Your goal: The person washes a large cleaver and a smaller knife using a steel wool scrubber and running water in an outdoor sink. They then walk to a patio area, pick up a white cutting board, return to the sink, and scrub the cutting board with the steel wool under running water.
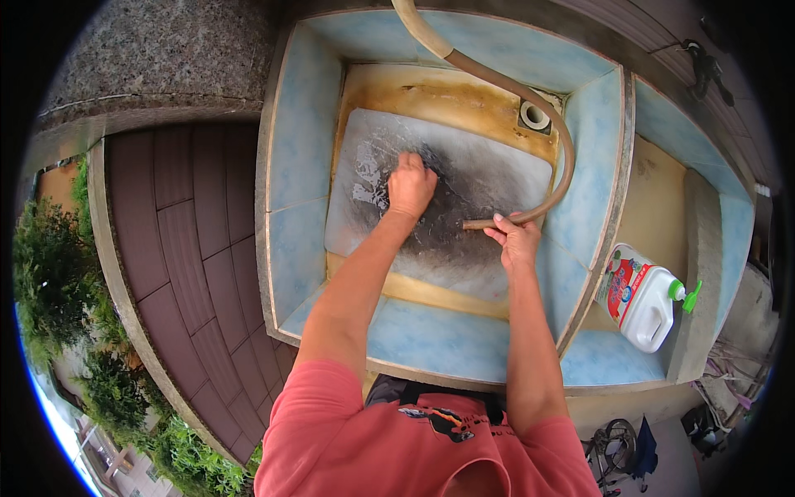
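Note:
A brown rubber hose [562, 168] curves down from the top of the view, and my right hand [520, 242] grips it close to its open end. That end points left over a pale flat slab [522, 168] whose middle is stained dark grey to black. My left hand [412, 186] is curled on the slab's upper left part, knuckles up. Whether anything is under its fingers is hidden. Wet, shining patches show on the slab left of this hand. The slab lies on the yellow-brown stained bottom of a blue-tiled sink [298, 136].
A white drain pipe [534, 115] opens at the sink's far right corner. In the adjoining tiled basin [658, 186] is a white detergent jug [640, 304] with a green pump. A granite counter [168, 56] lies upper left. A bicycle [621, 447] stands lower right.

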A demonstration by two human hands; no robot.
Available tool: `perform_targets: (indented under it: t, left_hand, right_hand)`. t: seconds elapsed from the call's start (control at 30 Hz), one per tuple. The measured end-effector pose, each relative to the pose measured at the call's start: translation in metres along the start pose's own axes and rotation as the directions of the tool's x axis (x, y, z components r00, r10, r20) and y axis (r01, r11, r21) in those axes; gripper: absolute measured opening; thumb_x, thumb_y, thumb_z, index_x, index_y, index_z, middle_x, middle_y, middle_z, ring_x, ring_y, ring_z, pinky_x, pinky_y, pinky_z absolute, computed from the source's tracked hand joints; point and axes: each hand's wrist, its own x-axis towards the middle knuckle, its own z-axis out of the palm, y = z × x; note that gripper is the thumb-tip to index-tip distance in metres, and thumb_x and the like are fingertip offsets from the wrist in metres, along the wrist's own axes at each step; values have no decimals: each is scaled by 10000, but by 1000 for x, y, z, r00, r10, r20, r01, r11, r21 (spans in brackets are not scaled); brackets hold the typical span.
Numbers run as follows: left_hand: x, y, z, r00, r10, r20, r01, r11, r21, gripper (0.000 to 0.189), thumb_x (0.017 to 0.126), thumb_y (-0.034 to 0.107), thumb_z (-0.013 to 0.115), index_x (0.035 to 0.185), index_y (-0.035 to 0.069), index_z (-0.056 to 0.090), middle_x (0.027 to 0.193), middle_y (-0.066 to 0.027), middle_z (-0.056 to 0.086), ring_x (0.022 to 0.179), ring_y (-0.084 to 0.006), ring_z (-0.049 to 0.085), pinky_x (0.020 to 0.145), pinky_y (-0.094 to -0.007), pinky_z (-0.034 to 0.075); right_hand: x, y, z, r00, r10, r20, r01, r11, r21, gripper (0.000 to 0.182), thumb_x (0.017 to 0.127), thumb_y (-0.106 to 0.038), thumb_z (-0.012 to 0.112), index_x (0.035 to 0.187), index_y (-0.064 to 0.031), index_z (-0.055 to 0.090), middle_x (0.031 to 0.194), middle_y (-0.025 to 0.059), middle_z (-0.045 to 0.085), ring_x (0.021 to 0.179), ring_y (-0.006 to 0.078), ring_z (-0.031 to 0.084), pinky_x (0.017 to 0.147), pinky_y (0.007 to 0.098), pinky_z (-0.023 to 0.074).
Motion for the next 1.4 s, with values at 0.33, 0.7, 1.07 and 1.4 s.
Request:
perform_targets:
  t: [0.33, 0.7, 1.07, 1.4]
  left_hand:
    - [71, -48, -16, 958, -164, -237, 189, 978, 89, 172, 728, 137, 554, 802, 1, 479, 843, -186, 519, 629, -373, 577, 552, -449, 491]
    - [36, -17, 0, 999, -37, -23, 37, 999, 4, 207, 700, 140, 577, 812, 7, 464, 821, -214, 525, 671, -410, 550, 615, -474, 468]
    - [-4, 65, 42, 954, 186, 233, -169, 982, -89, 181, 713, 118, 545, 815, 5, 449, 854, -229, 512, 680, -410, 577, 609, -479, 482]
    - [36, -4, 13, 992, -118, -47, 120, 992, 34, 180, 739, 122, 535, 832, -13, 458, 835, -229, 524, 650, -407, 564, 599, -475, 482]
  right_hand:
    - [3, 8, -13, 997, -71, 42, 75, 992, -104, 288, 719, 18, 666, 903, -28, 450, 809, 80, 536, 642, 179, 587, 524, 301, 555]
    - [12, 7, -11, 998, -59, -2, 57, 983, -177, 307, 716, -6, 681, 930, -12, 461, 723, 72, 561, 522, 133, 553, 430, 240, 500]
    - [14, 8, -9, 999, -47, 4, 47, 980, -195, 301, 704, -12, 697, 904, -33, 473, 712, 57, 561, 522, 119, 547, 430, 237, 489]
    - [15, 7, -13, 998, -46, 34, 51, 980, -192, 295, 704, -42, 708, 902, -54, 490, 722, 37, 566, 548, 115, 551, 461, 237, 484]
